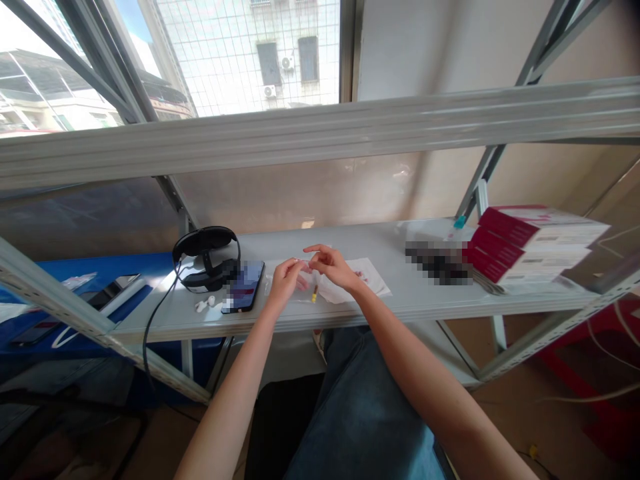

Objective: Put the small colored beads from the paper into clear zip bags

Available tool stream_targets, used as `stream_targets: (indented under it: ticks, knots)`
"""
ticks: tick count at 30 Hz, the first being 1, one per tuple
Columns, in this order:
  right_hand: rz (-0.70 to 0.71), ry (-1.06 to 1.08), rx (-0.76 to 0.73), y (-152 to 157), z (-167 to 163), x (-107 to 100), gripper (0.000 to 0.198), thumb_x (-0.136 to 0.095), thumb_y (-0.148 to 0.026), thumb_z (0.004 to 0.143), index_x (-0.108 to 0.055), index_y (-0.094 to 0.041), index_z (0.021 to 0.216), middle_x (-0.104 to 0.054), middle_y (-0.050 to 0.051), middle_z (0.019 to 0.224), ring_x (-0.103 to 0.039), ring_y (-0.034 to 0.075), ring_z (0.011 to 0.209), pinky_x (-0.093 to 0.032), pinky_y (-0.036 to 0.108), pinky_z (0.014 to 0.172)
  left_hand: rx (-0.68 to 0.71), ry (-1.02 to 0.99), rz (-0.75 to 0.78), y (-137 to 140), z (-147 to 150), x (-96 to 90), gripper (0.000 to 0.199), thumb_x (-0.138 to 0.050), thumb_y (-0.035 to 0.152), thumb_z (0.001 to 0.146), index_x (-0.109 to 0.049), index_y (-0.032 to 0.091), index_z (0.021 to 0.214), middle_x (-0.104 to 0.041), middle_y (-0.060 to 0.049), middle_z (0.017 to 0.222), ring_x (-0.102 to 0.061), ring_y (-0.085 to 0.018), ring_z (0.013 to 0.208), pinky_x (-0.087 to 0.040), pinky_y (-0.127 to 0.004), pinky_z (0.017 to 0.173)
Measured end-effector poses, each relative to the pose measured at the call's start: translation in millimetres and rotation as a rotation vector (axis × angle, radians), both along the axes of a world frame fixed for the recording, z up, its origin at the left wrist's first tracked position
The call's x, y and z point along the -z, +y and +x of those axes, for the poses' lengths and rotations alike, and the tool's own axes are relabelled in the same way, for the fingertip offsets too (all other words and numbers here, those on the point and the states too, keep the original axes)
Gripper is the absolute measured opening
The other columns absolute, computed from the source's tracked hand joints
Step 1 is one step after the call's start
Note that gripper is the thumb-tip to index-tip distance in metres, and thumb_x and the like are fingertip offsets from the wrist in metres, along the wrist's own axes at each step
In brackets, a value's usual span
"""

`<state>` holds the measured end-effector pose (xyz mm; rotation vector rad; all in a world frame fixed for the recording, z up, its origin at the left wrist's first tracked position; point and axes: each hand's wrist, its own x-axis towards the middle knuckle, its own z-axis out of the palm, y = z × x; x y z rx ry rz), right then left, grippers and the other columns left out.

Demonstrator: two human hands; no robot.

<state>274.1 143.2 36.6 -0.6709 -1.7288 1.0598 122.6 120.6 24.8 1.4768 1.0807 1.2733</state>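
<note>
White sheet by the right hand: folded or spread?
Spread: the white sheet lies broad across the grey shelf beside the right hand. Cannot tell whether the part hidden by the hand is folded.

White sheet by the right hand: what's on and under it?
Reddish patches show on the white sheet; the right hand hides part. The shelf lies beneath; anything between is covered.
</note>
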Motion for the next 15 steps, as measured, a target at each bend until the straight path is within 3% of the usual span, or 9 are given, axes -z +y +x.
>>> stream_targets:
  ticks: [5, 9, 12, 15]
  knots:
    - [-0.006, 0.075, -0.048, 3.3, -0.3, 4.3, 0.04, -0.058, -0.025, 0.072, -0.053, -0.017, 0.111, -0.056, -0.002, 0.063, -0.054, 0.012, 0.065, -0.041, 0.026, 0.063, 0.042, 0.052, 0.066, 5.4, 2.0, -2.8, 0.03, -0.052, 0.045, 0.075, -0.057, 0.016, 0.077, -0.061, -0.002, 0.071, -0.054, -0.009, 0.043, -0.044, -0.021, 0.041]
    - [-0.027, 0.082, 0.011, 5.4, 2.5, 3.7, 0.046, -0.058, -0.029, 0.073, -0.05, -0.019, 0.117, -0.058, -0.003, 0.063, -0.051, 0.011, 0.059, -0.04, 0.024, 0.057, -0.004, 0.088, 0.146, 8.2, 0.3, -9.2, 0.03, -0.052, 0.043, 0.075, -0.058, 0.014, 0.077, -0.062, -0.002, 0.072, -0.05, -0.007, 0.042, -0.045, -0.021, 0.043]
    - [-0.043, 0.094, 0.041, 5.2, 4.7, 1.7, 0.047, -0.058, -0.03, 0.073, -0.05, -0.021, 0.118, -0.057, -0.004, 0.063, -0.047, 0.01, 0.056, -0.04, 0.024, 0.056, -0.021, 0.075, 0.12, 8.9, -0.5, -13.8, 0.031, -0.052, 0.043, 0.074, -0.058, 0.014, 0.077, -0.064, -0.005, 0.078, -0.052, -0.008, 0.045, -0.045, -0.021, 0.045]
    - [-0.032, 0.087, 0.022, 4.4, 4.9, 0.4, 0.046, -0.059, -0.029, 0.072, -0.051, -0.022, 0.117, -0.059, -0.003, 0.064, -0.049, 0.01, 0.058, -0.039, 0.024, 0.056, 0.046, 0.113, 0.087, 9.8, -0.6, -15.9, 0.03, -0.054, 0.043, 0.073, -0.059, 0.014, 0.076, -0.064, -0.005, 0.077, -0.053, -0.008, 0.046, -0.044, -0.02, 0.045]
